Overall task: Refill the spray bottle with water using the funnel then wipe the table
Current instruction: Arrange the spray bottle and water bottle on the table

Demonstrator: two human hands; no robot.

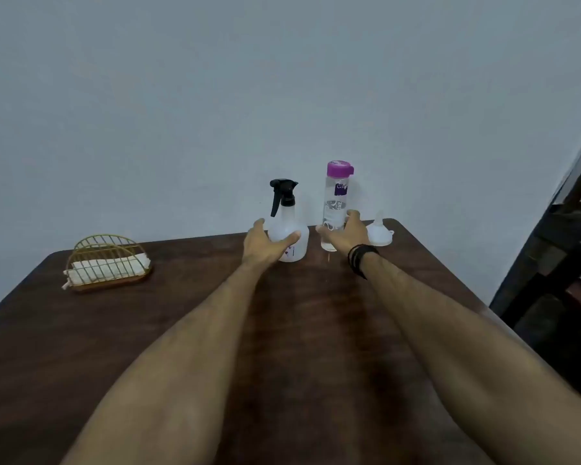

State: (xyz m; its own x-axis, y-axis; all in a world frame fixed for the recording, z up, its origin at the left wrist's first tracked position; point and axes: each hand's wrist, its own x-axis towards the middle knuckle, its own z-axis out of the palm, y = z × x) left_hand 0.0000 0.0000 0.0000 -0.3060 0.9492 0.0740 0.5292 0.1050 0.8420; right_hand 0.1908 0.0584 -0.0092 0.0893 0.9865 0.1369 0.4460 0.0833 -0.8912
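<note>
Progress is at the outset, as I judge it: spray bottle (pixel 288 237) keeps its black trigger head on, water bottle (pixel 336 209) keeps its purple cap, and the funnel (pixel 379 232) sits unused on its wide mouth at the far right of the desk (pixel 148 330). Filling and wiping remain. My left hand (pixel 260 241) wraps the spray bottle's belly, grip closed on it. My right hand (pixel 348 233) curls round the water bottle's base; I cannot confirm full contact. Both bottles stand upright, long axes vertical; the nozzle points left. Folded cloth (pixel 106 267) waits in the wire holder (pixel 104 260).
</note>
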